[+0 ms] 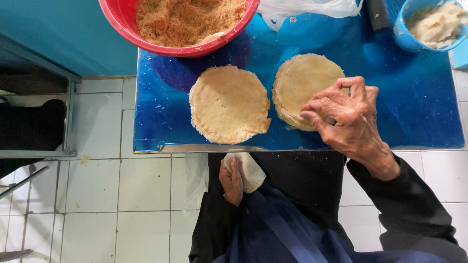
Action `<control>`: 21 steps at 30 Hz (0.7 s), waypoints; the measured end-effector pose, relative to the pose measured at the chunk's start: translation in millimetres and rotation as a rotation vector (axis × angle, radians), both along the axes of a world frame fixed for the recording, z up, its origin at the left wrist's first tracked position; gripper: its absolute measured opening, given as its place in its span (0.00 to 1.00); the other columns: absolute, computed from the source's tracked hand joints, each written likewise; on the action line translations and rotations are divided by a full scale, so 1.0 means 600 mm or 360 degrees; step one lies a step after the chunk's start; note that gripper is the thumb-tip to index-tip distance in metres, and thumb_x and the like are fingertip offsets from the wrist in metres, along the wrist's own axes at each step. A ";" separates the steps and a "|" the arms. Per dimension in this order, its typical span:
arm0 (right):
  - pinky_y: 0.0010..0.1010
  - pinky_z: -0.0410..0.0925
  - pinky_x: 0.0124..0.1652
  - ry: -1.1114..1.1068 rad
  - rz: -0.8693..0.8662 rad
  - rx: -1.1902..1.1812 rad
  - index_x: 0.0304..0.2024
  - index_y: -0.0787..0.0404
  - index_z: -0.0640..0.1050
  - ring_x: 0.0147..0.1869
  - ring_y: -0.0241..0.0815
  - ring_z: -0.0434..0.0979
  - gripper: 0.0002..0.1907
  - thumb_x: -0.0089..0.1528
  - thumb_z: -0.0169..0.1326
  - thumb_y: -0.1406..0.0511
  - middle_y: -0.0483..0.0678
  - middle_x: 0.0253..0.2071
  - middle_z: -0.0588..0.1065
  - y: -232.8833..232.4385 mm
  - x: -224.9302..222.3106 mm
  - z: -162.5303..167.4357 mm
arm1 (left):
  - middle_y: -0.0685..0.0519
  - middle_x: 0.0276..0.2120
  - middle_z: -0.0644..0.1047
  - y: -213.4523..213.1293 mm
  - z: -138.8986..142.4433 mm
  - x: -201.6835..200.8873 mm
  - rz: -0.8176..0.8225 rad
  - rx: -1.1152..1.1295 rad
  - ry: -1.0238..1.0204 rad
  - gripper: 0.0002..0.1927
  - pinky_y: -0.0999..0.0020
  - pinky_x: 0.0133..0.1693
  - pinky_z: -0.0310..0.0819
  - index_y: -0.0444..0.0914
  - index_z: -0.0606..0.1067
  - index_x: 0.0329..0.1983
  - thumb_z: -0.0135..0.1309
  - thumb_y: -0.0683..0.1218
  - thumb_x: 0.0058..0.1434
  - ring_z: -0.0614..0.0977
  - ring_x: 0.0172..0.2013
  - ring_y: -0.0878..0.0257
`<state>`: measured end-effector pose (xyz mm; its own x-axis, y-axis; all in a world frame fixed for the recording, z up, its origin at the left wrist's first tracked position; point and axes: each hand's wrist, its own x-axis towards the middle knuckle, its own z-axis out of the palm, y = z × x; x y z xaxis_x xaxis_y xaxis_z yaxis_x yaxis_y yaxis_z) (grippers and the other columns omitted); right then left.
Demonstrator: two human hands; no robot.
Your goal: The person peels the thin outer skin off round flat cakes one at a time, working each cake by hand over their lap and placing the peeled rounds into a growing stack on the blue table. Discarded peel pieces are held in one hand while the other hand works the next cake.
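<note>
Reaching over the right-hand stack of flat round wrappers (303,87), the right hand (348,114) hovers with fingers (325,104) curled and spread, tips pinching at the stack's edge toward 4 o'clock; closed on a sheet or only touching it cannot be told. Lying at 10 o'clock from that hand, directly under the fingertips, the stack offers no long axis, being round. Sitting just beside it at 9 o'clock, a second, wider stack of wrappers (229,104), apart by a narrow gap of bare surface. Held down at 6 o'clock, below the table edge and against the dark clothing, the left hand (231,182) grips a folded pale wrapper (251,170), fingers wrapped on its left side. Nearer the stacks by far: the right hand; the left sits well apart from both.

Carrying everything, a glossy blue table (414,117), reflective, with a metal front edge. Standing at 12 o'clock, a red bowl (122,17) of brown crumbly filling; at 2 o'clock, a blue tub (400,31) of pale dough-like mass; between them, a clear plastic bag (312,7). Below and to 9 o'clock, a white tiled floor (122,195) and a teal wall.
</note>
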<state>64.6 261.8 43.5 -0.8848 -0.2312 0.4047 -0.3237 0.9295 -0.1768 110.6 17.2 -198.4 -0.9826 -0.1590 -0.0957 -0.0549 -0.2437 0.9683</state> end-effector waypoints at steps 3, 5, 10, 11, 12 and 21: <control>0.44 0.54 0.56 -0.0008 0.0038 0.0022 0.39 0.48 0.85 0.60 0.46 0.67 0.13 0.54 0.72 0.56 0.36 0.45 0.80 -0.001 -0.002 -0.001 | 0.54 0.39 0.77 -0.005 0.001 0.004 -0.0075 -0.0078 -0.0037 0.12 0.74 0.42 0.74 0.33 0.73 0.47 0.46 0.48 0.74 0.77 0.39 0.70; 0.43 0.54 0.56 0.0001 0.0006 0.0074 0.39 0.47 0.85 0.59 0.44 0.68 0.11 0.56 0.72 0.58 0.35 0.45 0.80 -0.004 -0.002 0.001 | 0.53 0.38 0.77 -0.006 0.000 0.005 -0.0064 -0.0133 -0.0032 0.12 0.75 0.42 0.73 0.33 0.73 0.47 0.46 0.48 0.74 0.77 0.39 0.70; 0.46 0.54 0.57 0.0080 0.0028 0.0141 0.37 0.48 0.84 0.60 0.46 0.68 0.10 0.56 0.71 0.58 0.37 0.45 0.79 -0.017 0.001 0.007 | 0.53 0.38 0.78 -0.004 -0.003 0.002 -0.0042 -0.0083 -0.0059 0.12 0.74 0.42 0.73 0.33 0.73 0.47 0.47 0.48 0.74 0.77 0.39 0.70; 0.47 0.54 0.56 0.0084 0.0043 0.0139 0.37 0.49 0.83 0.60 0.47 0.68 0.11 0.56 0.71 0.57 0.38 0.45 0.79 -0.019 0.002 0.008 | 0.53 0.38 0.78 -0.004 -0.002 0.002 -0.0039 -0.0109 -0.0055 0.12 0.74 0.42 0.74 0.33 0.73 0.48 0.47 0.47 0.74 0.77 0.39 0.70; 0.47 0.54 0.57 0.0128 0.0040 0.0196 0.37 0.50 0.83 0.60 0.46 0.69 0.10 0.57 0.71 0.58 0.37 0.45 0.79 -0.021 0.002 0.009 | 0.53 0.38 0.78 -0.004 -0.002 0.002 -0.0039 -0.0135 -0.0051 0.12 0.74 0.42 0.74 0.33 0.73 0.48 0.47 0.47 0.73 0.77 0.39 0.70; 0.49 0.53 0.58 0.0206 0.0055 0.0168 0.41 0.51 0.83 0.59 0.46 0.70 0.08 0.61 0.70 0.60 0.37 0.46 0.79 -0.034 0.001 -0.001 | 0.53 0.40 0.78 -0.002 0.002 0.001 -0.0040 -0.0008 -0.0010 0.11 0.74 0.43 0.73 0.32 0.73 0.49 0.46 0.46 0.74 0.77 0.40 0.70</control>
<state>65.0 241.7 43.1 -0.8177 -0.3079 0.4863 -0.3696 0.9286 -0.0337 111.4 16.0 -196.9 -0.9857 -0.1348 -0.1013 -0.0671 -0.2375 0.9691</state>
